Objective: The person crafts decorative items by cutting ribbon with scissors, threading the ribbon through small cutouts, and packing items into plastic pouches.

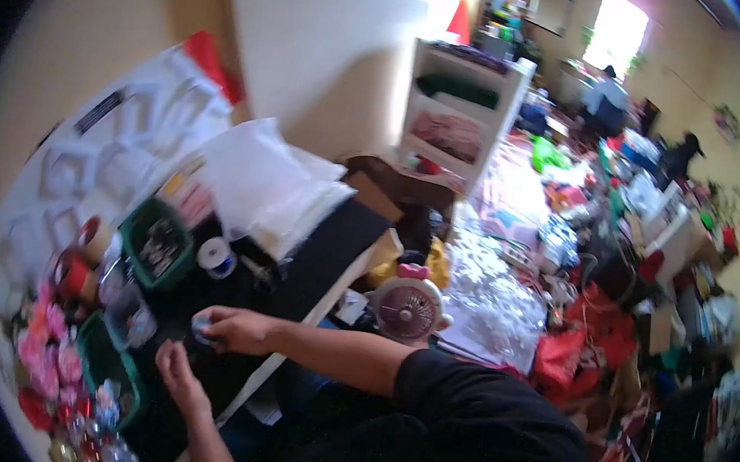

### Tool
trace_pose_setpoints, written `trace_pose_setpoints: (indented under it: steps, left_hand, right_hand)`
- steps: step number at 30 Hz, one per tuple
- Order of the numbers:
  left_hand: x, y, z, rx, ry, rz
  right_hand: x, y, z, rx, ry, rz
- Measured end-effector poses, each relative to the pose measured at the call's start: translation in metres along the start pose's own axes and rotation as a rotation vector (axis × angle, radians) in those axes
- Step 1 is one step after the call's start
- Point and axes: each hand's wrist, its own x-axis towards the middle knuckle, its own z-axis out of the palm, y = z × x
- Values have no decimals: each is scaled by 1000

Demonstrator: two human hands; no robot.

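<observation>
My right hand reaches across from the right, its fingers closed on a small bluish object that is too blurred to name. Just below it is my left hand, fingers pressed together; whether they pinch anything is too small to see. Both hands are over the black-topped table. Nearest to them are a clear plastic cup and a green basket. A second green basket holds small dark and silvery pieces. Beside it stands a white spool with blue on it.
White sheets lie at the table's back. Pink flowers, shiny baubles and ribbon rolls crowd the left end. A small pink fan stands by the table edge. Piled goods cover the right; another person sits far back.
</observation>
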Motion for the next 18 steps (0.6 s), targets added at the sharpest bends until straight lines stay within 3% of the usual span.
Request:
trace_pose_setpoints:
  steps: [2,6,8,12,18]
  left_hand:
    - [-1,5,1,-48,-48,-149]
    - [3,-6,3,-57,-161,-55]
    - [-1,-3,7,-125,-56,-75]
    - [-6,16,3,-160,-111,-201]
    - [-2,0,-1,-11,-168,-92]
  right_hand:
    - [-1,-2,0,34,-22,29]
    - [-5,-9,5,20,-43,3]
    - [-3,-6,4,8,-47,4]
    - [-3,-7,3,23,-63,29]
    - [-1,-6,1,35,-58,39]
